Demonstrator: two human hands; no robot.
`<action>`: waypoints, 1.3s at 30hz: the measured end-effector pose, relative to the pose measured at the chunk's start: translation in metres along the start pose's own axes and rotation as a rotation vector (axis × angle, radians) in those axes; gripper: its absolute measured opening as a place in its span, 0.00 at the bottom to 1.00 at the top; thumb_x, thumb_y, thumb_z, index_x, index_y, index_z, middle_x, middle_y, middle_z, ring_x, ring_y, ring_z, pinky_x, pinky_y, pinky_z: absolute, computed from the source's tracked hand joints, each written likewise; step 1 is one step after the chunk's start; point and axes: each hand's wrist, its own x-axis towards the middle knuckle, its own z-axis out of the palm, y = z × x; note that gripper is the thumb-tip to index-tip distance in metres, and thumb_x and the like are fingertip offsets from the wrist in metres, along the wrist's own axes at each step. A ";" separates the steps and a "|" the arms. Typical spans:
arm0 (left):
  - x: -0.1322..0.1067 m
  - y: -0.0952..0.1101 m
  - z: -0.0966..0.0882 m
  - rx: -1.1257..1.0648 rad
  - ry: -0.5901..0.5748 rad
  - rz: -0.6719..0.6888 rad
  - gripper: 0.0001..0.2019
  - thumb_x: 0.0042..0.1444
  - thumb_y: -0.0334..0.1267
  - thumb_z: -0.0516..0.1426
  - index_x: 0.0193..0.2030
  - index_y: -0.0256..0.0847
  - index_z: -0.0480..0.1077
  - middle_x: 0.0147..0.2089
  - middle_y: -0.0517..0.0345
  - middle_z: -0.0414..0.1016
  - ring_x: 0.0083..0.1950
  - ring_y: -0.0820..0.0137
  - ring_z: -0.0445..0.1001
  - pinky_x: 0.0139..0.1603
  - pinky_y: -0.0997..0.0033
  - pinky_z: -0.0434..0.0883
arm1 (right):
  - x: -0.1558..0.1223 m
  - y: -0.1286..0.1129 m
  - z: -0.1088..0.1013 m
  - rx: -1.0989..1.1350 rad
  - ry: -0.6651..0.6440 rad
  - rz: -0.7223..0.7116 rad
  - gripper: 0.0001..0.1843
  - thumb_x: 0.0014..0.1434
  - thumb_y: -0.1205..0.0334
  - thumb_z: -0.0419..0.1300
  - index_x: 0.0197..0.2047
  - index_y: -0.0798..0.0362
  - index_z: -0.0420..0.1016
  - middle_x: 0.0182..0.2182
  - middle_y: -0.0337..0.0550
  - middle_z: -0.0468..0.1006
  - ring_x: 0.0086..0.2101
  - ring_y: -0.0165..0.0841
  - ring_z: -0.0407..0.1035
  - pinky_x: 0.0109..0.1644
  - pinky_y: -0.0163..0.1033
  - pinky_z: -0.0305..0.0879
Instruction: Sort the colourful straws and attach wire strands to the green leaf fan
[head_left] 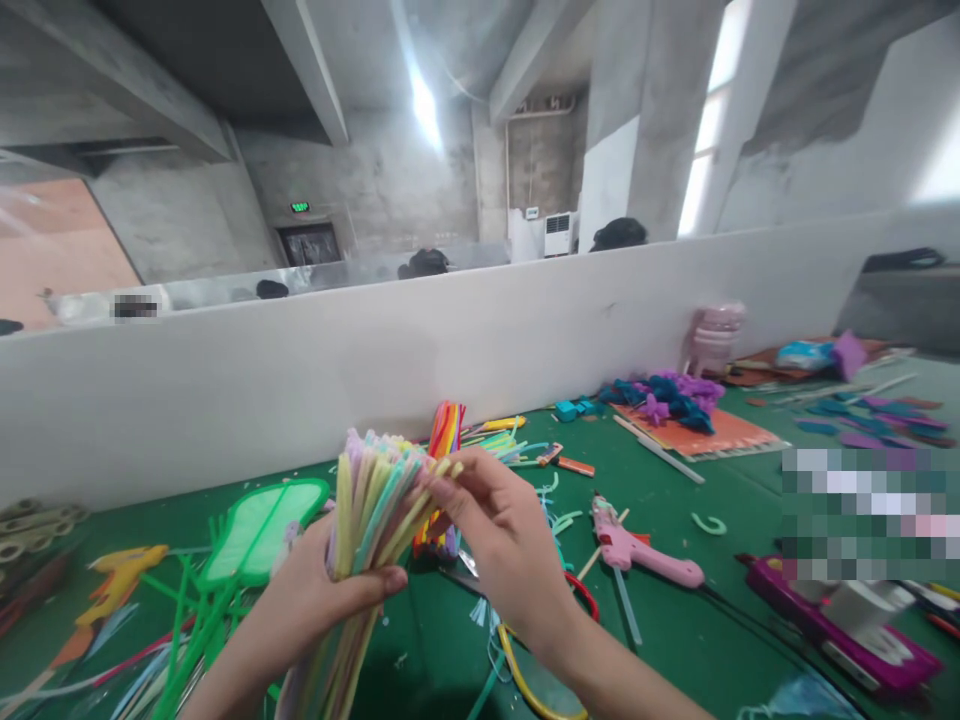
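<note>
My left hand [315, 595] is wrapped round a thick bundle of pastel pipe cleaners [371, 500], holding it upright above the green table [675, 620]. My right hand [495, 530] pinches the tips at the top right of the bundle with thumb and fingers. A second, rainbow-coloured bundle [446, 430] stands just behind my right hand.
A pink glue gun [637, 550] lies right of my hands, a yellow one [120, 575] at the left. A green mesh frame [255, 530], loose strips and scissors surround my hands. Purple and blue felt pieces [667, 395] sit on an orange sheet. A white partition [300, 370] runs behind.
</note>
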 end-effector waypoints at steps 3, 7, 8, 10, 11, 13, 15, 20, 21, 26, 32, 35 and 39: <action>-0.001 -0.005 -0.005 0.055 -0.025 -0.009 0.16 0.45 0.47 0.63 0.37 0.40 0.70 0.28 0.61 0.71 0.28 0.68 0.71 0.28 0.70 0.70 | 0.006 -0.008 -0.012 0.050 0.056 0.002 0.06 0.62 0.59 0.58 0.35 0.52 0.71 0.29 0.40 0.80 0.30 0.30 0.75 0.33 0.34 0.73; -0.005 -0.006 -0.011 0.042 -0.080 -0.054 0.16 0.45 0.44 0.63 0.40 0.40 0.69 0.28 0.63 0.71 0.30 0.68 0.72 0.30 0.71 0.70 | 0.020 -0.023 -0.047 0.053 0.300 -0.117 0.07 0.59 0.58 0.62 0.36 0.52 0.72 0.30 0.40 0.81 0.30 0.30 0.77 0.31 0.33 0.74; -0.006 -0.005 -0.013 0.031 -0.105 -0.056 0.17 0.44 0.43 0.63 0.40 0.40 0.68 0.29 0.63 0.71 0.30 0.68 0.72 0.30 0.71 0.69 | 0.024 -0.027 -0.058 0.052 0.368 -0.145 0.07 0.58 0.58 0.63 0.35 0.52 0.72 0.30 0.40 0.81 0.30 0.31 0.77 0.30 0.33 0.74; -0.008 -0.006 -0.017 0.023 -0.143 -0.053 0.16 0.45 0.42 0.64 0.40 0.40 0.68 0.28 0.64 0.71 0.30 0.68 0.72 0.30 0.72 0.68 | 0.030 -0.035 -0.081 0.049 0.486 -0.206 0.07 0.55 0.58 0.66 0.33 0.51 0.74 0.30 0.40 0.81 0.30 0.31 0.77 0.29 0.31 0.73; -0.009 -0.007 -0.020 0.018 -0.155 -0.054 0.16 0.45 0.42 0.64 0.40 0.40 0.68 0.29 0.64 0.71 0.30 0.69 0.72 0.30 0.72 0.68 | 0.032 -0.039 -0.092 0.043 0.536 -0.233 0.06 0.54 0.58 0.66 0.31 0.50 0.75 0.30 0.40 0.81 0.32 0.31 0.77 0.29 0.31 0.73; -0.009 -0.011 -0.027 -0.003 -0.167 -0.069 0.16 0.45 0.42 0.64 0.39 0.41 0.68 0.30 0.63 0.72 0.31 0.68 0.72 0.31 0.70 0.69 | 0.033 -0.046 -0.114 0.007 0.630 -0.272 0.04 0.54 0.58 0.66 0.30 0.45 0.76 0.33 0.39 0.81 0.37 0.33 0.77 0.36 0.36 0.75; -0.010 -0.018 -0.037 -0.031 -0.146 -0.092 0.16 0.45 0.42 0.64 0.39 0.41 0.67 0.31 0.62 0.73 0.31 0.68 0.72 0.32 0.70 0.69 | 0.033 -0.052 -0.131 -0.049 0.742 -0.332 0.04 0.55 0.57 0.65 0.29 0.42 0.76 0.35 0.38 0.80 0.41 0.35 0.76 0.45 0.42 0.75; -0.011 -0.033 -0.055 -0.079 -0.020 -0.027 0.10 0.48 0.44 0.60 0.31 0.41 0.66 0.25 0.61 0.70 0.28 0.69 0.69 0.30 0.70 0.67 | 0.035 -0.046 -0.128 -0.214 0.513 -0.174 0.03 0.58 0.54 0.62 0.31 0.37 0.76 0.34 0.35 0.80 0.41 0.37 0.77 0.43 0.40 0.76; -0.011 -0.034 -0.056 -0.081 -0.007 -0.015 0.11 0.48 0.45 0.60 0.30 0.41 0.66 0.24 0.61 0.70 0.27 0.69 0.69 0.30 0.70 0.67 | 0.035 -0.038 -0.116 -0.214 0.421 -0.082 0.04 0.57 0.53 0.62 0.31 0.39 0.75 0.33 0.35 0.80 0.38 0.36 0.78 0.39 0.39 0.76; -0.014 -0.020 -0.049 -0.048 0.026 -0.026 0.13 0.46 0.47 0.61 0.31 0.39 0.68 0.24 0.60 0.70 0.27 0.68 0.70 0.29 0.69 0.69 | 0.022 0.045 -0.035 -0.061 -0.134 0.446 0.15 0.55 0.50 0.63 0.31 0.53 0.70 0.26 0.41 0.80 0.27 0.33 0.77 0.31 0.35 0.74; -0.012 -0.003 -0.040 0.004 0.039 -0.051 0.13 0.45 0.46 0.62 0.33 0.39 0.70 0.26 0.60 0.72 0.27 0.67 0.72 0.29 0.69 0.70 | 0.002 0.091 -0.002 -0.331 -0.178 0.338 0.17 0.52 0.58 0.66 0.44 0.56 0.72 0.40 0.47 0.80 0.37 0.35 0.76 0.38 0.38 0.73; -0.005 -0.003 -0.032 0.126 0.194 0.033 0.17 0.46 0.47 0.63 0.39 0.39 0.71 0.29 0.60 0.75 0.29 0.66 0.73 0.30 0.69 0.70 | 0.002 0.048 -0.007 -0.333 -0.014 0.048 0.11 0.62 0.58 0.57 0.46 0.53 0.72 0.43 0.46 0.78 0.43 0.33 0.74 0.46 0.39 0.70; -0.002 -0.002 -0.014 0.299 0.383 0.170 0.21 0.48 0.51 0.61 0.45 0.41 0.69 0.36 0.57 0.78 0.36 0.62 0.75 0.36 0.67 0.71 | -0.009 -0.007 -0.007 -0.371 0.062 -0.229 0.08 0.59 0.59 0.62 0.42 0.50 0.73 0.41 0.41 0.76 0.42 0.33 0.71 0.47 0.40 0.68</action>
